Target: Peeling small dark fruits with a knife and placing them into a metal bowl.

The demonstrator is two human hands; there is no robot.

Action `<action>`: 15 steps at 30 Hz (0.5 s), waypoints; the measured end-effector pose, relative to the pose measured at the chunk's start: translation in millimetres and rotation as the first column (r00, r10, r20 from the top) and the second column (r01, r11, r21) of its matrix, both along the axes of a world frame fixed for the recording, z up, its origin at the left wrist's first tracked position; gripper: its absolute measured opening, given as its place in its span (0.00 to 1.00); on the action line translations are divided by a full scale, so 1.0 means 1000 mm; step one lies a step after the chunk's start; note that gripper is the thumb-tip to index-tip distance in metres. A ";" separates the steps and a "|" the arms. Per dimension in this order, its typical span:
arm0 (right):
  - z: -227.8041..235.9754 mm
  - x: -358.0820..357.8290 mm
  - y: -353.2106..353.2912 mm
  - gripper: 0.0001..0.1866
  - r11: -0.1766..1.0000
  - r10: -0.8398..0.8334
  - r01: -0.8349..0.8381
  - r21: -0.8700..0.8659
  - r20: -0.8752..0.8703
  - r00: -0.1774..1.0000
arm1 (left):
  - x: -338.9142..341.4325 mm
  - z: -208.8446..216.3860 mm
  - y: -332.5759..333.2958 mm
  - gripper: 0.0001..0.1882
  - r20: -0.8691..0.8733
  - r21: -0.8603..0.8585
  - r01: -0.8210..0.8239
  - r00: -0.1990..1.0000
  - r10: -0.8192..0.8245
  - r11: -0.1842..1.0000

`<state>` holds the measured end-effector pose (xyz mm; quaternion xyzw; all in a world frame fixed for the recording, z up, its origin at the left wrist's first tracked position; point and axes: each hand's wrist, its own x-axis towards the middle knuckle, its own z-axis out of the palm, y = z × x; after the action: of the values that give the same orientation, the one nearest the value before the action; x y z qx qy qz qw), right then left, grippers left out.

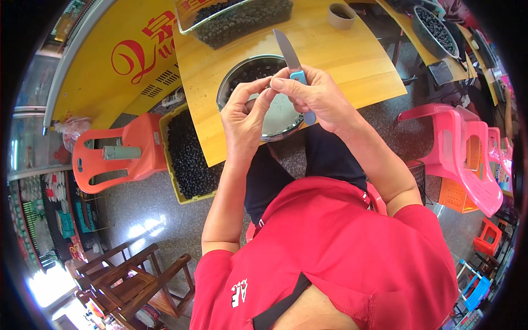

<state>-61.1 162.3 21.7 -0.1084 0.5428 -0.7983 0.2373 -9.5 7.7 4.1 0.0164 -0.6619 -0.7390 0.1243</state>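
Observation:
My right hand (319, 96) is closed round the blue handle of a knife (287, 50), its blade pointing up and away from me. The thumb and forefinger of that hand meet the fingertips of my left hand (246, 110). My left hand is pinched closed; whatever small thing lies between the fingertips is hidden. Both hands are above a round metal bowl (222, 88) at the near edge of the wooden table (352, 66). Inside the bowl are small dark pieces that look like snails, partly covered by my hands.
A clear tub (242, 25) of dark snail-like pieces stands at the table's far side, near a small round cup (341, 16). Left of the table, a yellow crate (182, 197) holds more, beside an orange chair (118, 151). Pink chairs (454, 148) and another filled bowl (434, 33) are right.

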 end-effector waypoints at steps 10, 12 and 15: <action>0.001 -0.001 0.003 0.10 0.999 0.013 -0.013 -0.032 -0.002 1.000 | 0.003 0.005 0.003 0.10 0.070 0.161 0.047 0.996 -0.059 0.986; 0.004 0.000 0.004 0.09 0.974 -0.058 0.112 0.200 -0.258 0.964 | 0.002 0.005 0.004 0.10 0.042 0.189 0.046 0.998 -0.055 0.981; -0.008 -0.004 0.005 0.07 0.856 -0.002 0.462 0.233 -0.891 0.454 | 0.002 -0.001 -0.001 0.09 0.065 0.203 0.024 0.997 -0.038 0.979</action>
<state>-65.5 167.6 14.0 -0.3597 0.7629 -0.5108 -0.1661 -7.5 6.3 3.5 0.0441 -0.5873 -0.8034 0.0874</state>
